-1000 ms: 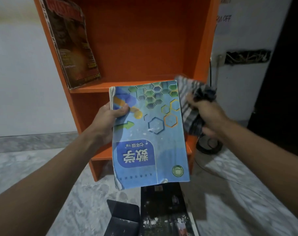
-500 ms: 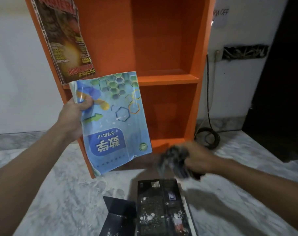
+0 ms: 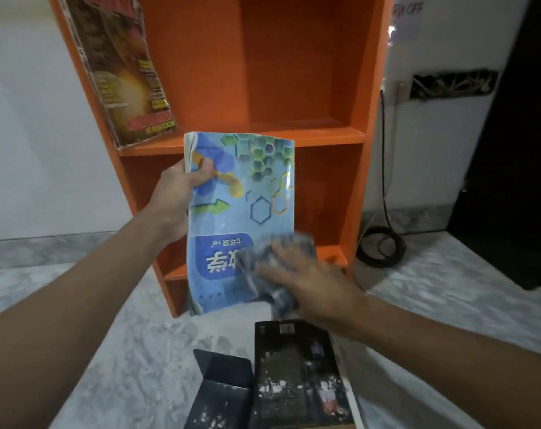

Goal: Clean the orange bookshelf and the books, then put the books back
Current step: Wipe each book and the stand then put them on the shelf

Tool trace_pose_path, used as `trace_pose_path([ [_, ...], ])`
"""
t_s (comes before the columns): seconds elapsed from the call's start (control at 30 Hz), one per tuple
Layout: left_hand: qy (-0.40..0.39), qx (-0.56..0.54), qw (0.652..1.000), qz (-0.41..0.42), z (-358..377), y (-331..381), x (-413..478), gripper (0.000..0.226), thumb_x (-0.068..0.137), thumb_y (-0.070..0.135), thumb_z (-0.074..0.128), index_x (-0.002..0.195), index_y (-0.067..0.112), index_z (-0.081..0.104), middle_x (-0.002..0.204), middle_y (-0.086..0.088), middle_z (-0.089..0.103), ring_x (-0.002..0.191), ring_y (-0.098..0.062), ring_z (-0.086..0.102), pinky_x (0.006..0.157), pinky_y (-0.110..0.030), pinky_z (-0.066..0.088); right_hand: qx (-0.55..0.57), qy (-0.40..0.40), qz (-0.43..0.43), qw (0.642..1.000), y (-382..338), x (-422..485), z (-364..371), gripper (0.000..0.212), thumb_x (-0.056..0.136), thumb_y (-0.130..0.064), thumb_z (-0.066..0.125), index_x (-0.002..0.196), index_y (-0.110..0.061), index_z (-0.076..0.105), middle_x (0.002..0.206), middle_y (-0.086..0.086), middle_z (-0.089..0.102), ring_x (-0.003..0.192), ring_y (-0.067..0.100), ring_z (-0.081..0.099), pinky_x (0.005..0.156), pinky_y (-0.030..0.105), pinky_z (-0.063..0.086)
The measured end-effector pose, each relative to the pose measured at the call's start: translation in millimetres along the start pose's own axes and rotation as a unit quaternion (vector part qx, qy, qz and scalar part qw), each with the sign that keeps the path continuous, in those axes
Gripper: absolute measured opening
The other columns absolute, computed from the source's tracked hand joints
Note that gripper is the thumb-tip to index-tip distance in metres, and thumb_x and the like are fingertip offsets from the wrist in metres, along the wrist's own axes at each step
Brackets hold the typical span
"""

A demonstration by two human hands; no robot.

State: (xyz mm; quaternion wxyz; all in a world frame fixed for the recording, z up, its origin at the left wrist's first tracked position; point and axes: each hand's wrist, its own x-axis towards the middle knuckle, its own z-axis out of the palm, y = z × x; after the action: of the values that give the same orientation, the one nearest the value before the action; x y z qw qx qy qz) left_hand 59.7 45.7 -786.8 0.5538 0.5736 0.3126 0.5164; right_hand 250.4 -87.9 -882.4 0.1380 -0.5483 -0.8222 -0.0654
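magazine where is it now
In the head view, the magazine stands on the upper visible shelf of the orange bookshelf, leaning on its left wall, above-left of the blue book.

Blue book (image 3: 241,218) (hexagon pattern); orange bookshelf (image 3: 294,72).
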Motion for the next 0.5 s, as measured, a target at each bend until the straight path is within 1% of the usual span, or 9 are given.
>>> trace_pose_path([
  [0.03,0.012,0.001,1.0,-0.003,-3.4,1.5,-1.2,0.011,0.093,0.022,0.063,0.101,0.015,0.064,0.109,-0.021,0.068,0.09,-0.033,0.066,0.071,-0.047,0.058,-0.026,-0.084,0.001,0.996,-0.2,-12.3,9.2,0.058,0.085,-0.015,0.064,0.137,-0.036,0.046,0.151,0.003,0.036,0.13,0.034,0.043,0.093,0.042,0.048],
  [0.1,0.028,0.004,1.0,-0.005,-7.6,4.7,-1.3,0.012,0.094,0.022,0.062,0.103,0.014,0.064,0.107,-0.022,0.068,0.09,-0.034,0.066,0.068,-0.047,0.059,-0.041,-0.134,0.013,0.99,5.8,-20.7,6.3,0.059,0.08,-0.011,0.061,0.131,-0.038,0.05,0.137,-0.001,0.052,0.119,0.029,0.055,0.091,0.044,0.05],
  [0.17,0.032,-0.005,0.999,-0.003,-8.3,6.9,-0.5,0.012,0.095,0.022,0.061,0.103,0.014,0.063,0.104,-0.019,0.068,0.09,-0.034,0.067,0.07,-0.048,0.059,0.029,-0.058,0.076,0.995,18.0,-8.1,-20.8,0.054,0.075,-0.013,0.064,0.124,-0.037,0.057,0.122,-0.002,0.064,0.11,0.025,0.06,0.087,0.043,0.051],
  [0.23,0.037,-0.017,0.999,-0.007,-5.7,6.1,-1.3,0.007,0.096,0.022,0.059,0.095,0.017,0.064,0.097,-0.012,0.071,0.086,-0.029,0.068,0.075,-0.049,0.058,0.122,0.105,0.119,0.98,25.3,10.7,-55.3,0.052,0.067,-0.012,0.067,0.114,-0.033,0.063,0.108,0.0,0.07,0.102,0.027,0.064,0.081,0.047,0.052],
  [0.3,0.032,-0.028,0.999,-0.022,0.1,4.2,-2.6,0.009,0.097,0.022,0.058,0.092,0.019,0.065,0.096,-0.009,0.072,0.087,-0.028,0.068,0.082,-0.05,0.056,0.131,0.295,0.109,0.94,29.1,31.1,-90.1,0.052,0.07,-0.012,0.069,0.12,-0.024,0.064,0.111,0.005,0.07,0.103,0.029,0.063,0.085,0.047,0.053],
  [0.37,0.011,-0.045,0.998,-0.042,9.8,4.9,-5.9,0.011,0.098,0.024,0.056,0.099,0.016,0.062,0.105,-0.016,0.069,0.094,-0.034,0.065,0.089,-0.053,0.052,0.081,0.408,0.085,0.905,28.6,53.0,-111.0,0.054,0.08,-0.011,0.07,0.132,-0.018,0.058,0.125,0.009,0.064,0.114,0.028,0.058,0.093,0.04,0.049],
  [0.4,-0.004,-0.057,0.997,-0.056,15.3,5.8,-6.7,0.016,0.098,0.026,0.054,0.106,0.013,0.061,0.109,-0.021,0.067,0.098,-0.038,0.063,0.089,-0.054,0.051,0.076,0.411,0.08,0.905,25.4,63.4,-113.1,0.058,0.081,-0.01,0.07,0.136,-0.017,0.054,0.132,0.012,0.06,0.121,0.029,0.054,0.099,0.04,0.045],
  [0.47,-0.022,-0.083,0.994,-0.068,25.0,10.2,-8.5,0.032,0.099,0.032,0.051,0.117,0.007,0.06,0.115,-0.024,0.066,0.101,-0.04,0.065,0.085,-0.052,0.054,0.086,0.346,0.065,0.932,13.3,73.5,-94.5,0.061,0.08,-0.006,0.07,0.138,-0.015,0.053,0.142,0.02,0.049,0.131,0.038,0.045,0.107,0.05,0.039],
  [0.5,-0.024,-0.098,0.993,-0.068,27.8,13.2,-8.7,0.035,0.099,0.034,0.05,0.114,0.006,0.063,0.109,-0.02,0.07,0.095,-0.036,0.069,0.079,-0.048,0.058,0.073,0.315,0.037,0.945,6.8,71.4,-73.8,0.058,0.081,-0.005,0.069,0.136,-0.015,0.054,0.145,0.022,0.045,0.133,0.041,0.042,0.108,0.054,0.037],
])
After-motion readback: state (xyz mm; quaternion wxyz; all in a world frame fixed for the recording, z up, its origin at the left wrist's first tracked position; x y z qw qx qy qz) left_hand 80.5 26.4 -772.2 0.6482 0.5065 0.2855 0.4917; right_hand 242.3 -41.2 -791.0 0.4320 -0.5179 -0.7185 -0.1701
